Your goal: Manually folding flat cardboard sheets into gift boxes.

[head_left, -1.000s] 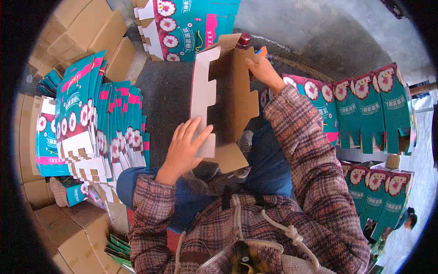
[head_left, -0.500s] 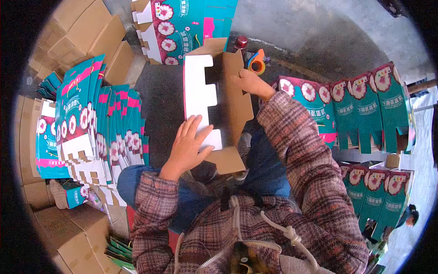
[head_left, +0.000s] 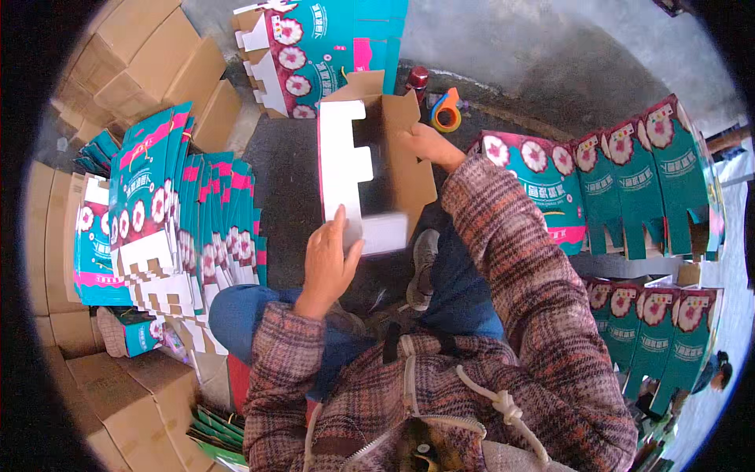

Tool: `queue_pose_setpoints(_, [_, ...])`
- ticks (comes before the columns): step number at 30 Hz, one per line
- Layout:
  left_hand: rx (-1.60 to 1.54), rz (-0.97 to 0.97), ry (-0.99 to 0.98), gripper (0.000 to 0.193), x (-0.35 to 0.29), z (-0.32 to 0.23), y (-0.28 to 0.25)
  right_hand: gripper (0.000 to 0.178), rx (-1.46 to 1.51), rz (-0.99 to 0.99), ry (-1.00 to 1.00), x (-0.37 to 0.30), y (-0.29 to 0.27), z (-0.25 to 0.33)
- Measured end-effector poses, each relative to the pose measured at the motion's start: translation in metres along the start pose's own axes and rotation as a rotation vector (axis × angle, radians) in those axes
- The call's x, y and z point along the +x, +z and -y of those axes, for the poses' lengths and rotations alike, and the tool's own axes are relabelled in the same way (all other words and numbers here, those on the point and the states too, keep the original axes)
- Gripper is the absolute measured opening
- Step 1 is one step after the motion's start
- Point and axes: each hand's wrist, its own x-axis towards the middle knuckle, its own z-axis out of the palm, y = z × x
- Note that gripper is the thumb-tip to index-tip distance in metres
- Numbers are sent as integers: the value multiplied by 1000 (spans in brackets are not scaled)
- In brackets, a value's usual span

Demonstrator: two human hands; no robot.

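Carton (head_left: 404, 177) gapes open between our hands, over the dark floor (head_left: 287, 169). Our right hand (head_left: 432, 147) grips its right wall (head_left: 418, 189); our left hand (head_left: 325, 271) touches its near end, but we cannot tell whether those fingers pinch. Uneven pressure could crease the white end flap (head_left: 385, 233).

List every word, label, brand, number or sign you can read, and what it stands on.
Printed wording is located here, not copied out.
Upright teal boxes at right: pale lettering on the fronts.
Folded teal cartons at left: pale lettering; smaller lines too small to read.
Teal carton sheets at top: pale lettering.
Open box: none seen on its white flaps or brown inside.
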Motion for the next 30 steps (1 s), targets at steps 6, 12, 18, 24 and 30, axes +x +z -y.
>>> queue_pose_setpoints(6, [374, -62, 49, 51, 13, -28, 25, 31, 0, 61, 42, 3, 4, 26])
queue_pose_setpoints(12, [191, -60, -3, 61, 11, -61, 53, 36, -30, -3, -32, 5, 16, 24])
queue_pose_setpoints(18, [121, -105, -34, 43, 8, -50, 60, 74, 339, -41, 110, -7, -13, 29])
queue_pose_setpoints(24, [91, -53, -5, 33, -57, 2, -8, 78, 423, 35, 185, -9, -32, 37])
queue_pose_setpoints(30, [-102, -200, -388, 31, -63, 18, -24, 89, 305, 355, 147, -12, -20, 32])
